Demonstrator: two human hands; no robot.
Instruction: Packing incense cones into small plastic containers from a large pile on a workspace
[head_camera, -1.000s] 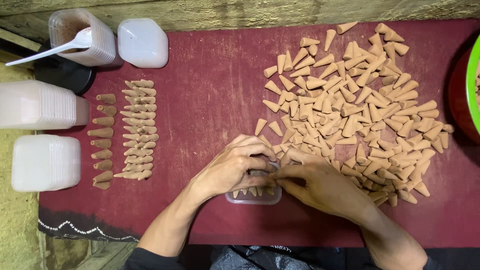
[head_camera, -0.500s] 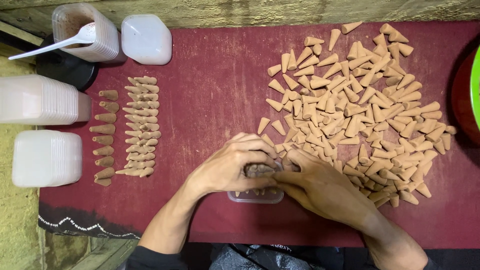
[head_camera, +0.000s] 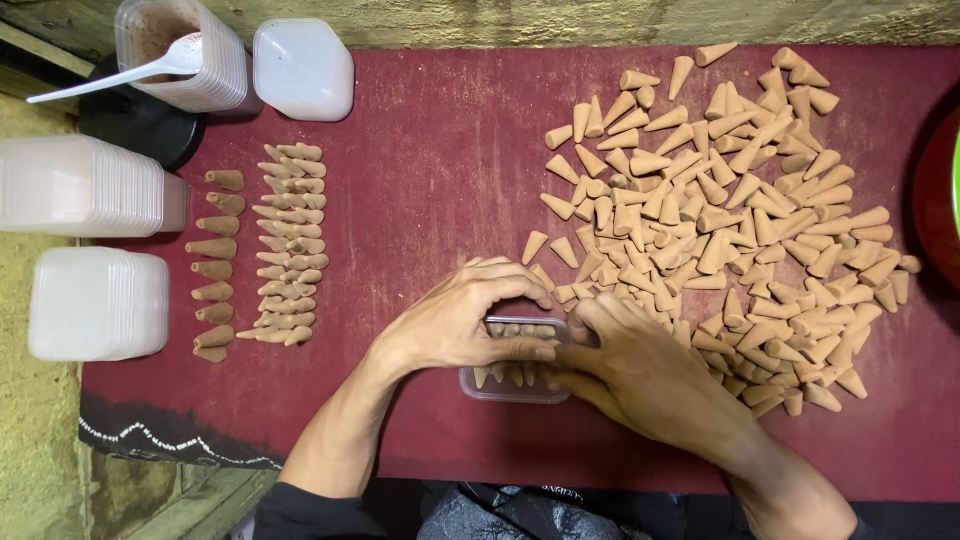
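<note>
A small clear plastic box (head_camera: 515, 385) lies on the red cloth (head_camera: 420, 200) near the front edge, with a row of tan incense cones inside it. My left hand (head_camera: 460, 320) rests over the box's left and top side, fingers curled on it. From the right, my right hand (head_camera: 640, 375) meets it, fingertips pressing at the cones in the box. A large loose heap of the same cones (head_camera: 730, 220) spreads just beyond and to the right of both hands.
Two rows of cones (head_camera: 265, 250) lie lined up at the left. Stacks of clear lids and boxes (head_camera: 85, 245) stand at the far left edge. A tub with a white spoon (head_camera: 175, 55) and a white lid (head_camera: 300, 65) sit at the back left.
Both hands stayed over the small box, shifting slightly; the fingers have spread a little and more of the box and its cones shows now.
</note>
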